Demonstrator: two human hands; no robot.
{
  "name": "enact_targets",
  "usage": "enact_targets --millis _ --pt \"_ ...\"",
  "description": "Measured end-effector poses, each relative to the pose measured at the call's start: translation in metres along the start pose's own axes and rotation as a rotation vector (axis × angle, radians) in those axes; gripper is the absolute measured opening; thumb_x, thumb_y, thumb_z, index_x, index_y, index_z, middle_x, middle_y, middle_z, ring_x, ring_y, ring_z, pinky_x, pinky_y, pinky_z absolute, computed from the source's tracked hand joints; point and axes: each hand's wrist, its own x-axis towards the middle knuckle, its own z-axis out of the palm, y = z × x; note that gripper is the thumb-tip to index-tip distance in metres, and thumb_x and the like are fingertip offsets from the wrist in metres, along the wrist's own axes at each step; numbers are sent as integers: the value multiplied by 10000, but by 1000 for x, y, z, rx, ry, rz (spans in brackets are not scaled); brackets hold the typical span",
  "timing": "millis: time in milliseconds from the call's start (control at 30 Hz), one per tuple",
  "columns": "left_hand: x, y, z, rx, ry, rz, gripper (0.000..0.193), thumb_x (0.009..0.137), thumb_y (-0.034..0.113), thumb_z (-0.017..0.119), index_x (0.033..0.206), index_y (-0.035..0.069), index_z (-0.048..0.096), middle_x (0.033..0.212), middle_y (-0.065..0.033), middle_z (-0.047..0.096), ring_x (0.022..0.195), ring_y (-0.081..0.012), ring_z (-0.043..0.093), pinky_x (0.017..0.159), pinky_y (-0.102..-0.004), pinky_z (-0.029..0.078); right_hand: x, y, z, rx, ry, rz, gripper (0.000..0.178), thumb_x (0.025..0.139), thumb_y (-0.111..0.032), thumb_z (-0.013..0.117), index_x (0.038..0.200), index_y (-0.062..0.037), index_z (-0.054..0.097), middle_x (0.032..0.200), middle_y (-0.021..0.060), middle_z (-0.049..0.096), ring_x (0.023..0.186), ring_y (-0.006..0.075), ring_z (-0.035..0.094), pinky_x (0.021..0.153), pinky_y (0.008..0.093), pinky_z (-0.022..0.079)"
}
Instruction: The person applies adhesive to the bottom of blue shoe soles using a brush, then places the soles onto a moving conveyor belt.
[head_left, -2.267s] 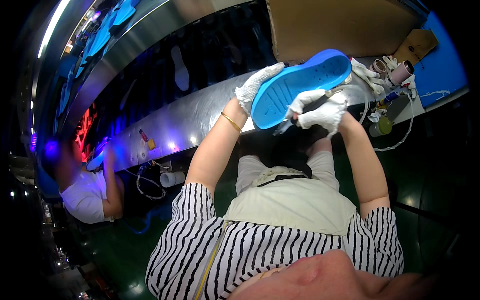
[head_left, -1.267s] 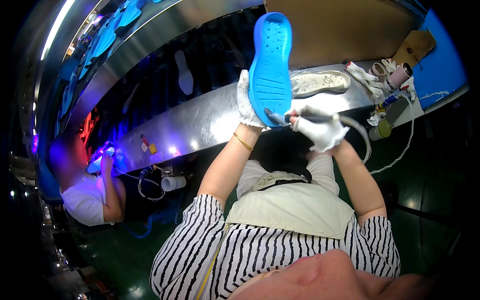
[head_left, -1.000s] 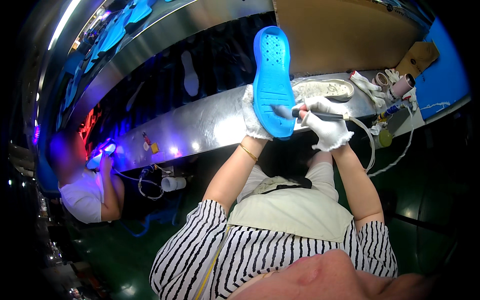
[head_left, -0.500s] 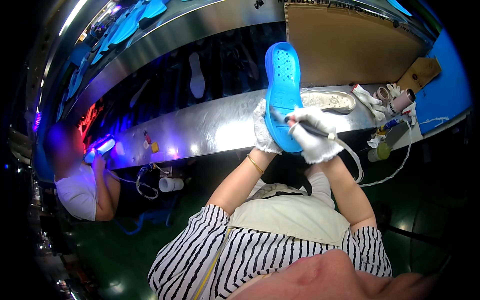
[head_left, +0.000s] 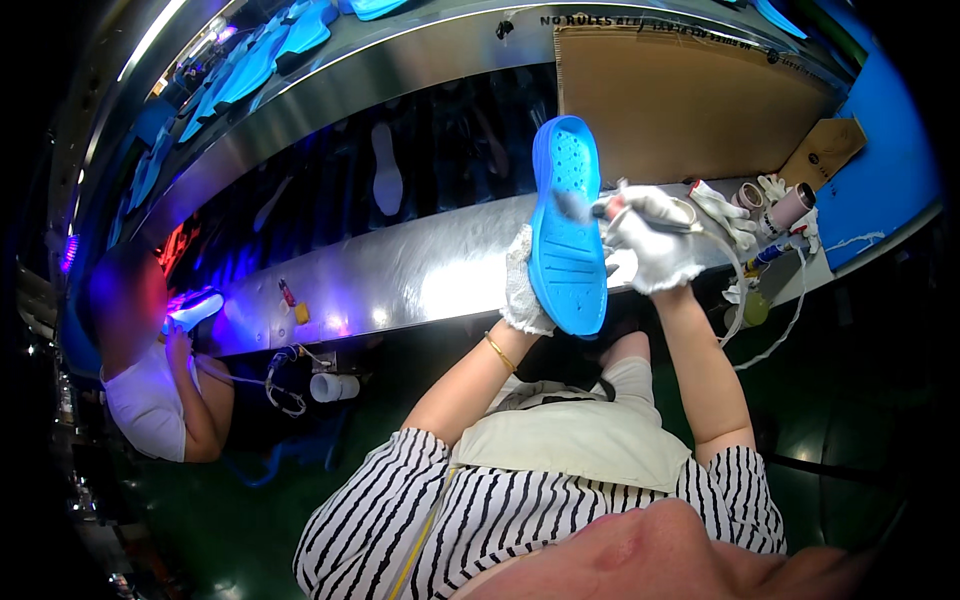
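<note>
Your white-gloved left hand [head_left: 523,287] grasps a long blue moulded shoe sole [head_left: 567,262]. Your white-gloved right hand [head_left: 655,240] grips a dark-handled brush [head_left: 599,210] over it.

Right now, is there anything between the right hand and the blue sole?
Only the brush in the right hand, its blurred tip over the sole; contact is unclear. The left hand holds the left edge, not between.

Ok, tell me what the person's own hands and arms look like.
The left hand and right hand are both gloved in white knit, ruffled at the wrist. A thin gold bangle circles the left wrist. The forearms are bare, below short, white sleeves with wavy black stripes.
</note>
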Motion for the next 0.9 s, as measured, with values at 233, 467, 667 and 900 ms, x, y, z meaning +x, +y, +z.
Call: enact_targets --millis 233,467,667,900 --pt "-5 2 6 92 -65 -108 748 845 579 414 1326 11 340 1183 -231 507 1018 -371 558 892 -488 473 40 11 -12 -279 13 -311 151 764 46 658 910 15 631 906 75 650 809 126 628 783 248 506" --pt "2 27 -12 138 85 3 684 856 573 416 1251 15 410 1057 -197 570 908 -340 606 797 -480 522 -29 -14 -8 -125 -348 -84 171 762 93 624 916 17 622 965 108 646 874 145 625 778 277 526" --pt "4 35 3 294 -65 -80 723 854 575 394 1327 30 344 1205 -208 505 1009 -378 565 893 -550 450 5 -41 -12 -465 -353 -491 237 701 105 632 912 -3 626 937 120 647 886 244 626 795 322 497" --pt "21 58 26 445 -81 99 741 840 556 466 1333 18 339 1189 -214 519 1012 -327 576 859 -463 498 -21 -66 -33 -480 -187 -473 226 697 62 680 890 -35 612 926 116 643 878 218 612 807 337 482"
